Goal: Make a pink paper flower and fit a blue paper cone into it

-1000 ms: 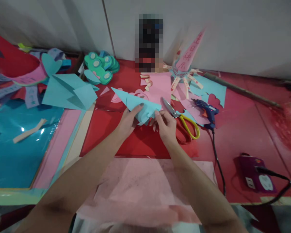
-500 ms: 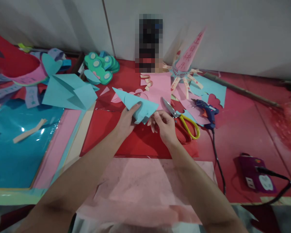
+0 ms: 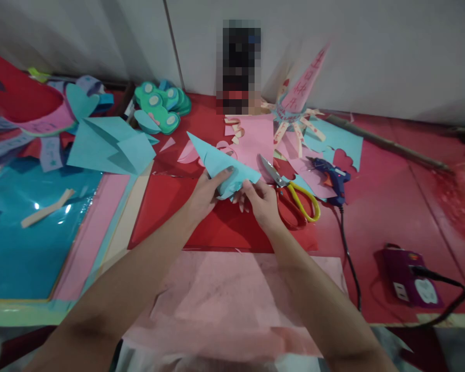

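A light blue paper cone (image 3: 227, 165) is held over the red sheet (image 3: 170, 217), its point aimed to the upper left. My left hand (image 3: 209, 191) grips its near side, thumb lying across the paper. At the wide end, my right hand (image 3: 261, 201) pinches the edge between thumb and fingers; some of its fingers are partly hidden below the paper. Just right of that hand lie scissors (image 3: 290, 191) with one yellow and one red handle, blades apart. Beyond the cone are pink paper (image 3: 253, 134) and cut scraps.
A blue glue gun (image 3: 333, 178) lies at right, its cord trailing near a purple power adapter (image 3: 411, 279). A pink cone hat (image 3: 300, 93) stands at the back. Folded blue paper (image 3: 101, 147), green foam pieces (image 3: 158, 106) and a shiny blue packet (image 3: 34, 232) are at left.
The blue paper cone has shifted slightly right and tilted more steeply. My right thumb has moved onto its wide edge, and my left hand has moved a little right with it.
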Tool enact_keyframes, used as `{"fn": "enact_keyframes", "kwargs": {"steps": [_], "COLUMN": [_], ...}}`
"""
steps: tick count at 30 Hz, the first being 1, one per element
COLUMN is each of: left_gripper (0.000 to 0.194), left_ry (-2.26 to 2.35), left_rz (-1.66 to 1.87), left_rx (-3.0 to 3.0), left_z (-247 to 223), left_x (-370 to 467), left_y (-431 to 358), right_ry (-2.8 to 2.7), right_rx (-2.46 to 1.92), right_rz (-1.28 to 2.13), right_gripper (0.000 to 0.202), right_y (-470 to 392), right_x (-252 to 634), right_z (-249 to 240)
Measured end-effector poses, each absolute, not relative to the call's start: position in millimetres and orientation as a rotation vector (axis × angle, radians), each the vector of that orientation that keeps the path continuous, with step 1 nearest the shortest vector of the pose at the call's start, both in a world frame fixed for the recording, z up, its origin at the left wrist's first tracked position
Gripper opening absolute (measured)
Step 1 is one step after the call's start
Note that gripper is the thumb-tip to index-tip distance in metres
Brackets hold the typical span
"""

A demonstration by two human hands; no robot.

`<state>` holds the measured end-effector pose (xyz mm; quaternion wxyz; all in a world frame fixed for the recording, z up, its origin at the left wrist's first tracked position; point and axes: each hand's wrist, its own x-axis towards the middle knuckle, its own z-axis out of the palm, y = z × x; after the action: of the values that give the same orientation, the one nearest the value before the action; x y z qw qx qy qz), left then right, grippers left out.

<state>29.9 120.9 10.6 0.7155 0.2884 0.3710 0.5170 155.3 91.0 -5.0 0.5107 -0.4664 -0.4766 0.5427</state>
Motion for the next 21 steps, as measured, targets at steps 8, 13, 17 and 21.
{"fn": "enact_keyframes", "kwargs": {"steps": [8,13,17,21], "left_gripper": [0.034,0.032,0.030,0.030], "left_ry": [0.860,0.894,0.907,0.906], "left_rz": [1.152,1.164,1.193,1.187], "left_rx": [0.624,0.583,0.555,0.566], "left_z": [3.8,4.8,4.9,4.8], "left_x": [29.7,29.4,28.7,28.5], "left_y": [120.8,121.6,122.5,122.2], "right_ry": [-1.123,-1.170,-1.179,-1.211], "right_rx": [-1.175,-1.152,-1.156,-1.170], "right_rz": [1.209,1.237,1.264,1.249], "right_gripper": [0.032,0.031,0.035,0.036], "right_y": [89.3,88.5,88.3,87.4], "right_x": [152.9,151.5,149.5,149.3], "right_z": [-4.5,-3.0,-1.3,-1.0]}}
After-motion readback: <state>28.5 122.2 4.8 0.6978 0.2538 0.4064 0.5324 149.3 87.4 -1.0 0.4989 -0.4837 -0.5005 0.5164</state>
